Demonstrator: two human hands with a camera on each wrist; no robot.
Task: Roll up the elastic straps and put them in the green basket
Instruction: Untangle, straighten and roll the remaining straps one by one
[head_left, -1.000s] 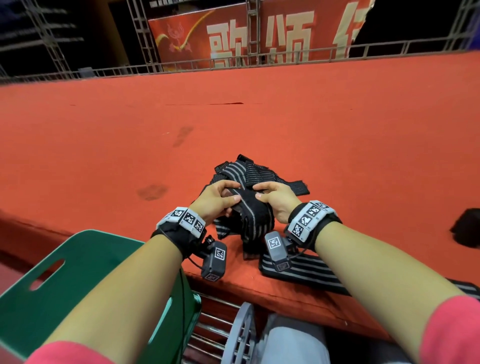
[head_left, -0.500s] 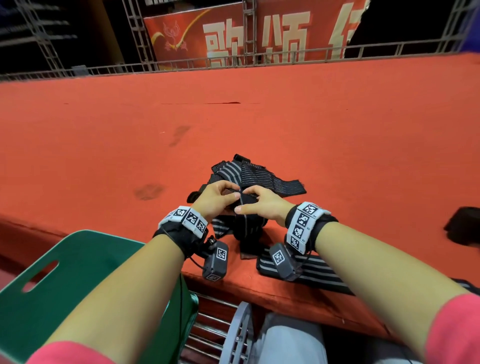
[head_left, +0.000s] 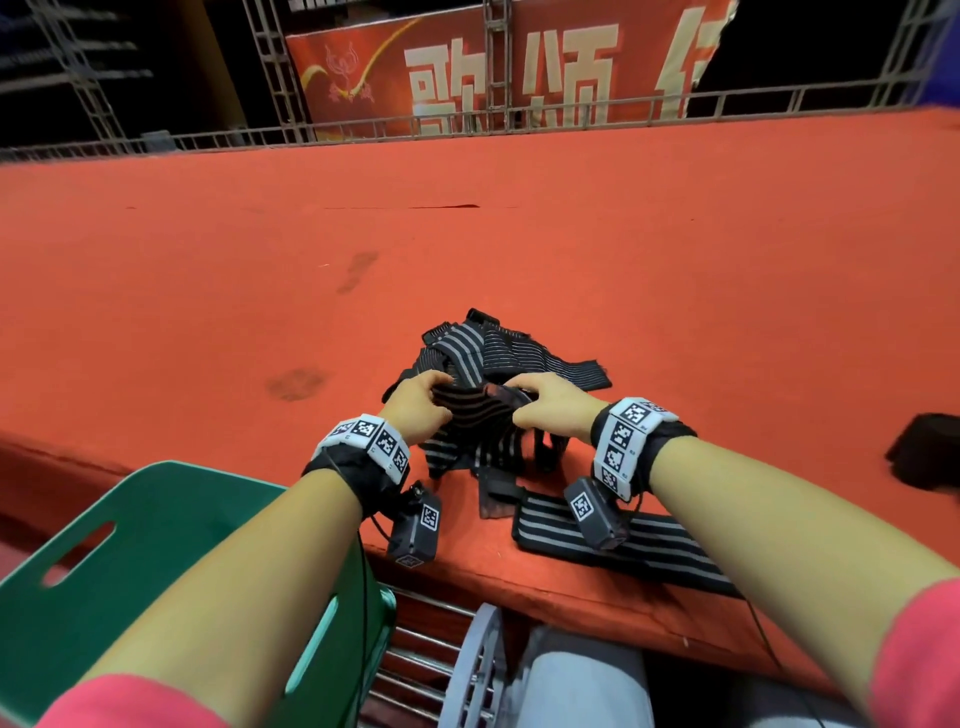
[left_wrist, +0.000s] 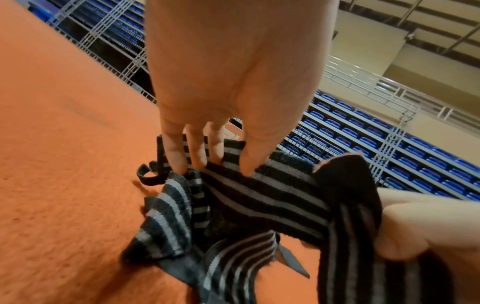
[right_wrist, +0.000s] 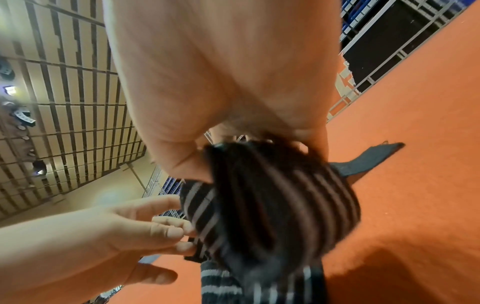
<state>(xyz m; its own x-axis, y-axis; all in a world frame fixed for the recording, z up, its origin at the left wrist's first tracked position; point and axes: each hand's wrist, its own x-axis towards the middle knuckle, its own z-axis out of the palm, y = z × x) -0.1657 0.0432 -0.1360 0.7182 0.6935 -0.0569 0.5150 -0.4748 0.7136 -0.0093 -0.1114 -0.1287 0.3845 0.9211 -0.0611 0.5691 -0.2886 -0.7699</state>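
Both hands hold one black elastic strap with grey stripes (head_left: 478, 421) just above the red carpet. My left hand (head_left: 421, 410) pinches its left edge between thumb and fingertips (left_wrist: 182, 164). My right hand (head_left: 550, 410) grips the bunched right end (right_wrist: 272, 205), and the strap (left_wrist: 272, 197) spans the gap between them. A loose pile of more striped straps (head_left: 498, 348) lies right behind the hands. Another strap (head_left: 670, 545) lies flat along the stage edge under my right wrist. The green basket (head_left: 156, 519) stands below my left forearm.
The red carpeted platform (head_left: 467, 249) stretches far ahead to a metal railing (head_left: 467, 124) and a red banner. A black object (head_left: 930, 452) lies at the right edge. Below the platform edge are grey metal bars (head_left: 431, 660) and my lap.
The hands have moved slightly apart. The strap that was bunched between meeting fingertips is now spread out across the gap between them.
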